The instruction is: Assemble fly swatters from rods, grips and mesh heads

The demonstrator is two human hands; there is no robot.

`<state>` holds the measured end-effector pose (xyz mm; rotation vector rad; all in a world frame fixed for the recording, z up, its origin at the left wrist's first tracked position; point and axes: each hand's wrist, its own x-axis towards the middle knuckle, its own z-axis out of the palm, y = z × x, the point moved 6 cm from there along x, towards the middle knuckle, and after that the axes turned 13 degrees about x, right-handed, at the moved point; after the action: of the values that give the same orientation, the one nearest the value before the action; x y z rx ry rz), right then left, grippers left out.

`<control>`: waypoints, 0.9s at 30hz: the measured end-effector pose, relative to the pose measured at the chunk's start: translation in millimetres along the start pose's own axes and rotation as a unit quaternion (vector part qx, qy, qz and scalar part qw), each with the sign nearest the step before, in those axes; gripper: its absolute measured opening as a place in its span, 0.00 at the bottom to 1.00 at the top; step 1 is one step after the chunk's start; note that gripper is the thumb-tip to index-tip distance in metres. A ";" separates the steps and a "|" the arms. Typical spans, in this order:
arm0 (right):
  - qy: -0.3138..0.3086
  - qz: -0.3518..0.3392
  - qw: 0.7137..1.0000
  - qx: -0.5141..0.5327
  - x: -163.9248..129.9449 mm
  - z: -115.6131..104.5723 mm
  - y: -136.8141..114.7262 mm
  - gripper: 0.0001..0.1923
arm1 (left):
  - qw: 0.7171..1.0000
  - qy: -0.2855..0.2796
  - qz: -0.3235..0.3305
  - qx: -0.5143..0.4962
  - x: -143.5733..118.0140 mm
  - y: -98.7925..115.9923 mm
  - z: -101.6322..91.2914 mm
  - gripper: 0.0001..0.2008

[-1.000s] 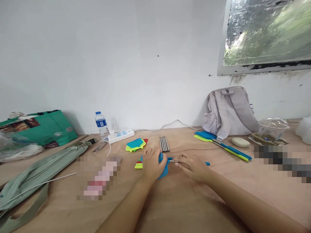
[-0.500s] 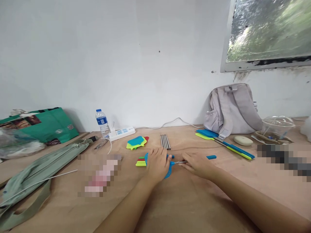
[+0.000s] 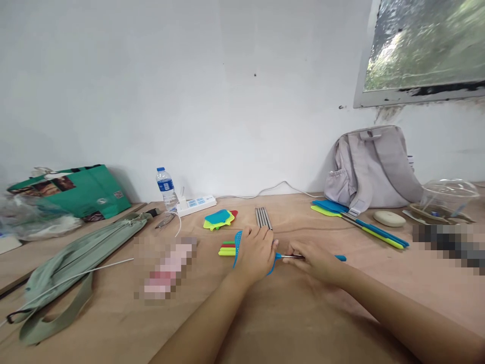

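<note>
My left hand (image 3: 255, 253) lies flat on a blue mesh swatter head (image 3: 237, 243) on the wooden table (image 3: 303, 313), pressing it down. My right hand (image 3: 316, 259) pinches a thin metal rod (image 3: 290, 256) that joins the blue head; a blue handle end (image 3: 341, 258) sticks out past the fingers. Short red, green and yellow pieces (image 3: 226, 248) lie just left of my left hand. Several metal rods (image 3: 262, 217) lie side by side just beyond it.
A stack of coloured swatter heads (image 3: 220, 219), a power strip (image 3: 197, 205) and a water bottle (image 3: 165, 186) stand behind. Finished swatters (image 3: 364, 230) lie by a grey backpack (image 3: 373, 167) at right. A green pouch (image 3: 76, 258) and green bag (image 3: 83, 189) are at left.
The view has swung left, so everything sits further right in the picture. Both hands keep their hold on the blue head and the rod; the rod looks slightly further into the head.
</note>
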<state>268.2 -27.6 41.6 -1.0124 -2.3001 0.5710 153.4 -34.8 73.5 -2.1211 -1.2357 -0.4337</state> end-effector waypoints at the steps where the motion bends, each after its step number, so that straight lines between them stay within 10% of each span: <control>1: 0.003 -0.001 1.000 0.002 -0.5 0.7 -1.3 0.11 | 1.000 0.003 0.010 -0.002 0.4 -0.5 -1.9 0.12; 8: 0.017 -0.040 0.999 -0.003 2.0 2.7 -11.3 0.10 | 0.997 0.067 0.018 -0.028 0.8 -10.2 -17.0 0.09; 14: 0.177 -0.027 0.980 0.085 3.5 -35.1 2.9 0.13 | 0.916 0.396 0.023 -0.065 -28.8 -12.4 -54.8 0.15; 19: 0.369 0.014 0.878 0.305 -4.3 -67.2 30.6 0.12 | 0.970 0.127 -0.017 -0.208 -12.6 -3.1 -18.5 0.18; 23: 0.355 0.018 0.801 0.482 2.8 -49.8 33.1 0.13 | 0.952 -0.072 -0.077 -0.288 -8.6 5.2 15.0 0.24; 27: 0.329 0.044 0.766 0.550 9.0 -28.5 36.2 0.14 | 0.952 -0.155 -0.086 -0.249 -7.9 7.1 27.8 0.15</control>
<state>300.4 6.3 45.1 -0.5441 -0.9630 1.1670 154.6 -23.8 45.9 -2.5903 -1.6324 -0.5487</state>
